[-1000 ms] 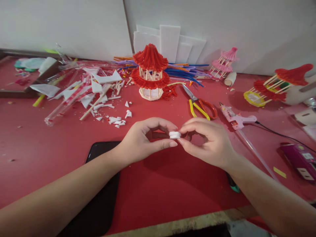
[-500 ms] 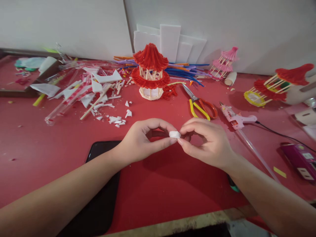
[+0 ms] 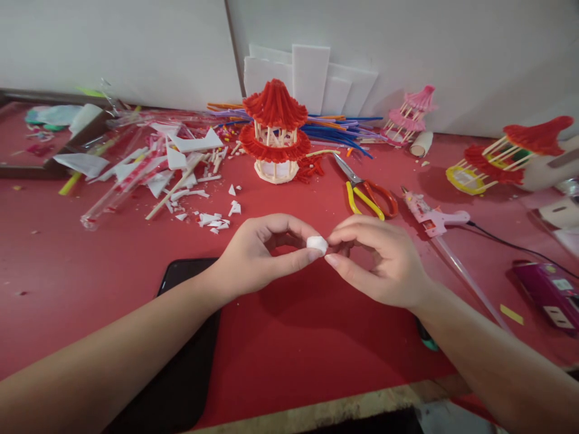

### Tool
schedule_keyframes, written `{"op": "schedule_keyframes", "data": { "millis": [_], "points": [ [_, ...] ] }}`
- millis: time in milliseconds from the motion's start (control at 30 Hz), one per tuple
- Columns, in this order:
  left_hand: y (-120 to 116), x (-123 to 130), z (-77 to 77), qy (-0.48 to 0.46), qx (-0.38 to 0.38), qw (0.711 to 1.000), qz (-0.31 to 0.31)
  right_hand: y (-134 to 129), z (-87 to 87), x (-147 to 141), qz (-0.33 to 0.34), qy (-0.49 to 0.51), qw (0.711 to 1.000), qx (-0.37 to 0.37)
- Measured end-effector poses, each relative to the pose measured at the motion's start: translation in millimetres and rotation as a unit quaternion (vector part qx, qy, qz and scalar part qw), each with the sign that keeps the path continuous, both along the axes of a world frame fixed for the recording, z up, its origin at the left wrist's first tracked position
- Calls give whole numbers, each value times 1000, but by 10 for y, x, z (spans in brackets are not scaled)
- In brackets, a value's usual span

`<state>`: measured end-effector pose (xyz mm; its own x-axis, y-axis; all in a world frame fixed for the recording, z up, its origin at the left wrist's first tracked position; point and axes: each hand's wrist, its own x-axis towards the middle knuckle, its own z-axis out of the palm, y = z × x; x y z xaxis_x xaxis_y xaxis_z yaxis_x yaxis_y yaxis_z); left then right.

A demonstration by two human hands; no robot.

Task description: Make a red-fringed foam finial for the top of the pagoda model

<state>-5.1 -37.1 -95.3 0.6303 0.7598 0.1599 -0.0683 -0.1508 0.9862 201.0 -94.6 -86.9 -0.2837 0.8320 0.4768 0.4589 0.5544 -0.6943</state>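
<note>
On the red table [image 3: 316,361], a model pavilion [image 3: 275,144] is positioned upright, both red roof tiers fitted. Above the table, the white piece [image 3: 316,243] is pinched between thumb and fingers of the left hand [image 3: 265,253]; the right hand [image 3: 384,262] is held at its edge, grip indeterminable. The piece appears small, chunky and blunt-cornered, and is judged shaped but not yet joined to the pavilion.

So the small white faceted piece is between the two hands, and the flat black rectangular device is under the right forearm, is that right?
Not quite: in the head view, the flat black rectangular device is under the left forearm. The small white faceted piece is indeed between the left hand and right hand.
</note>
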Motion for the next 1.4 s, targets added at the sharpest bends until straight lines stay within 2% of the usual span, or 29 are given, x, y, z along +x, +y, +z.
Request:
{"op": "schedule_keyframes", "data": {
  "millis": [1000,1100,1233,1400],
  "points": [
    [4,-8,31,42,24,999,-4,0,-3,-14,6,-7,1000,8],
    [15,-9,9,35,20,999,-11,11,-3,5,8,4,1000,-16],
    [38,-4,-38,0,-2,999,-48,38,-37,59,9,48,995,-85],
    [42,9,-40,4,-28,997,-71,53,-39,53,32,40,994,-101]
  ]
}}
